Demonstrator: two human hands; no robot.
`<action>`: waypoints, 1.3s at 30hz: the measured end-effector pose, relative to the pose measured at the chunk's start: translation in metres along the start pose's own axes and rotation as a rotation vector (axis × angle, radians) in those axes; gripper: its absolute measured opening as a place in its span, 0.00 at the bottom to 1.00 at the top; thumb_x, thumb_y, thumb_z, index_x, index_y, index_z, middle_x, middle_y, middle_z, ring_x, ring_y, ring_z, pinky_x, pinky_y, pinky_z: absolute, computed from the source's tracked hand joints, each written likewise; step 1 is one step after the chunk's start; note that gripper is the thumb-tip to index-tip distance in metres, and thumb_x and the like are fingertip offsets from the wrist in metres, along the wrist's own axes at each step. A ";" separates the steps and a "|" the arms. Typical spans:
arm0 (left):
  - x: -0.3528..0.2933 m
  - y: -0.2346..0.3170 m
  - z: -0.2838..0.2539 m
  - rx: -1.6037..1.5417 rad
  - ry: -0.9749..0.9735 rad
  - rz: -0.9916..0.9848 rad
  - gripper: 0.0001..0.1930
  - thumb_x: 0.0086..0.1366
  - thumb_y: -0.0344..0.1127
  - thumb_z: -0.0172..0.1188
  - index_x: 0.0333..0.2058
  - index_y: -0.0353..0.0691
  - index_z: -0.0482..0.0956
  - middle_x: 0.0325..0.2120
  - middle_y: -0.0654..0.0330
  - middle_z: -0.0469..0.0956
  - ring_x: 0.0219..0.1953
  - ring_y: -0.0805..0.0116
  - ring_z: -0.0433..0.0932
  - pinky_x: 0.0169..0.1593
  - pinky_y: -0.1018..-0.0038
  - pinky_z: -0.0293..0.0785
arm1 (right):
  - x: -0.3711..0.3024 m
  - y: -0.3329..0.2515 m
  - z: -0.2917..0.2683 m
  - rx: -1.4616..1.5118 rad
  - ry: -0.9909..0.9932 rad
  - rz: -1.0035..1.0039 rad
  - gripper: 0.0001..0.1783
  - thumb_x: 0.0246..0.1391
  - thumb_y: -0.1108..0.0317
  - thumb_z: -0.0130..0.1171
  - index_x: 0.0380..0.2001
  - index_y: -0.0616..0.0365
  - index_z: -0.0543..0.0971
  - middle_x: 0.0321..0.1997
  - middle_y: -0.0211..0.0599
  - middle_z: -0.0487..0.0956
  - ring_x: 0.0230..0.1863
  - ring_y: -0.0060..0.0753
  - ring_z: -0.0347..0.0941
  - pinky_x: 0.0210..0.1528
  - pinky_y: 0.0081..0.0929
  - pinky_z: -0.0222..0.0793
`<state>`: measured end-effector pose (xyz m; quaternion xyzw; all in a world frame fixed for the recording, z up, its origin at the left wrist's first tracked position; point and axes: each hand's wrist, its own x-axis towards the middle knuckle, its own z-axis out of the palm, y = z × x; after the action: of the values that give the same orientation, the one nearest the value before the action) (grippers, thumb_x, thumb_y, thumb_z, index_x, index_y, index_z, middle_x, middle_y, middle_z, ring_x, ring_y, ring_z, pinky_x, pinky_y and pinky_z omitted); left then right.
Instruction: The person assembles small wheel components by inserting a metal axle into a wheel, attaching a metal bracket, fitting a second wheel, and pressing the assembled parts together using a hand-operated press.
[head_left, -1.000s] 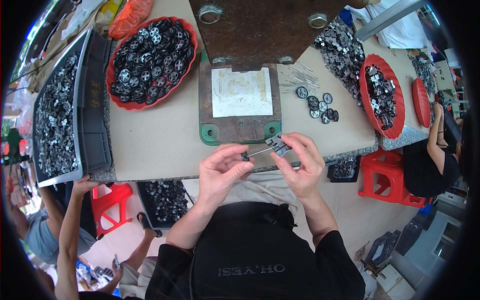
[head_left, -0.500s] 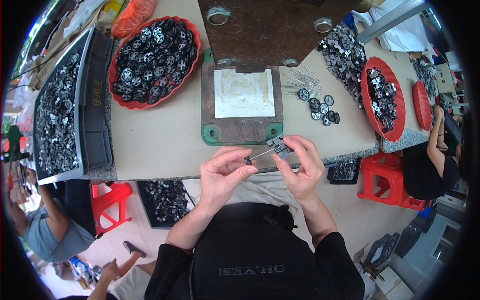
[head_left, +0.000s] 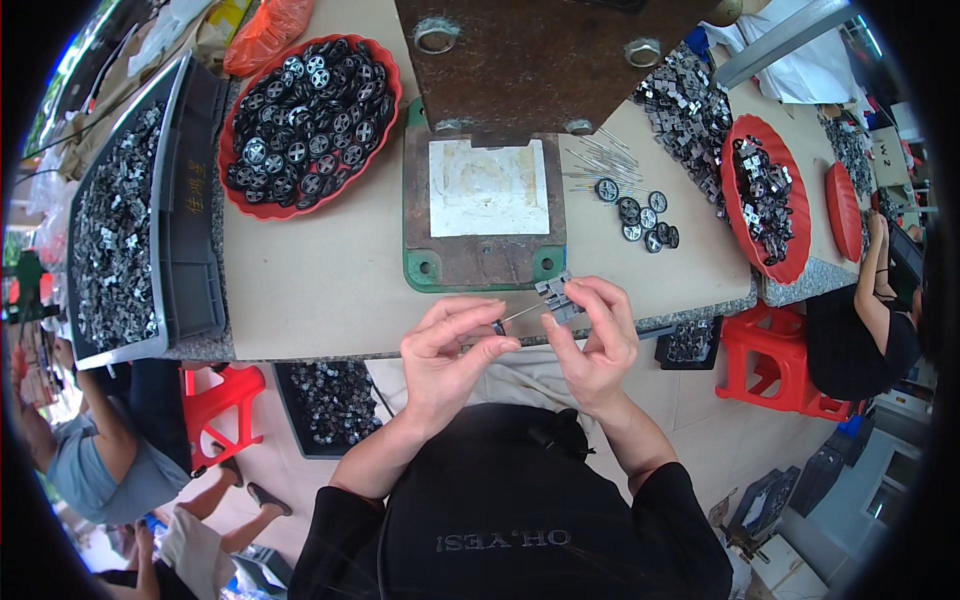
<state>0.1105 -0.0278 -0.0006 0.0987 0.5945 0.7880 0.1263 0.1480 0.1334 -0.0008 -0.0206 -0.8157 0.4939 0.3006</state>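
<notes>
My left hand (head_left: 445,350) pinches a small black wheel (head_left: 498,327) between thumb and fingertips, partly hidden by them. A thin metal axle (head_left: 524,312) slants up from the wheel to a grey plastic toy-chassis-like part (head_left: 560,300). My right hand (head_left: 600,340) grips that part between thumb and fingers. Whether the axle runs into the part or only touches it, I cannot tell. Both hands hover at the table's near edge, just in front of the press base (head_left: 485,255) with its white plate (head_left: 490,190).
Above the plate hangs a heavy brown metal block (head_left: 550,75). A red bowl (head_left: 392,95) of wheels stands left, beside a grey crate (head_left: 190,250) of small parts. Right lie loose wheels (head_left: 649,217), metal axles (head_left: 605,160), grey parts (head_left: 690,120) and another red bowl (head_left: 740,240). Other people sit at both sides.
My right hand has shifted slightly left and its fingers have adjusted on the grey part. The left hand barely moves, still pinching the wheel. At lower left another person has moved.
</notes>
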 end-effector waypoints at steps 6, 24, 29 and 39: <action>0.003 -0.005 -0.009 -0.169 -0.034 -0.108 0.16 0.52 0.17 0.61 0.42 0.31 0.77 0.42 0.54 0.71 0.34 0.71 0.77 0.34 0.81 0.76 | -0.001 0.010 -0.018 0.263 -0.183 0.043 0.24 0.41 0.81 0.64 0.46 0.66 0.74 0.46 0.43 0.68 0.46 0.30 0.69 0.46 0.24 0.68; 0.003 0.002 -0.009 0.072 -0.061 0.004 0.18 0.49 0.19 0.64 0.42 0.35 0.78 0.41 0.51 0.73 0.39 0.67 0.77 0.40 0.77 0.78 | 0.014 0.003 -0.036 0.669 -0.400 0.492 0.32 0.48 0.81 0.59 0.57 0.68 0.62 0.49 0.44 0.71 0.47 0.30 0.71 0.49 0.26 0.69; 0.002 -0.003 -0.011 0.219 -0.078 0.201 0.18 0.49 0.19 0.64 0.41 0.35 0.78 0.41 0.51 0.74 0.37 0.69 0.77 0.40 0.76 0.78 | 0.012 0.006 -0.036 0.679 -0.408 0.530 0.32 0.45 0.83 0.60 0.56 0.68 0.64 0.48 0.44 0.72 0.46 0.29 0.71 0.47 0.25 0.70; 0.002 0.005 -0.008 0.219 -0.062 0.138 0.17 0.49 0.18 0.63 0.40 0.35 0.79 0.40 0.50 0.75 0.37 0.66 0.78 0.39 0.75 0.78 | 0.007 0.006 -0.035 0.634 -0.389 0.478 0.31 0.46 0.85 0.58 0.56 0.68 0.64 0.47 0.43 0.73 0.46 0.29 0.72 0.47 0.25 0.70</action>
<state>0.1056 -0.0360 0.0023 0.1767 0.6647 0.7217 0.0785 0.1582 0.1671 0.0091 -0.0222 -0.6376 0.7699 0.0103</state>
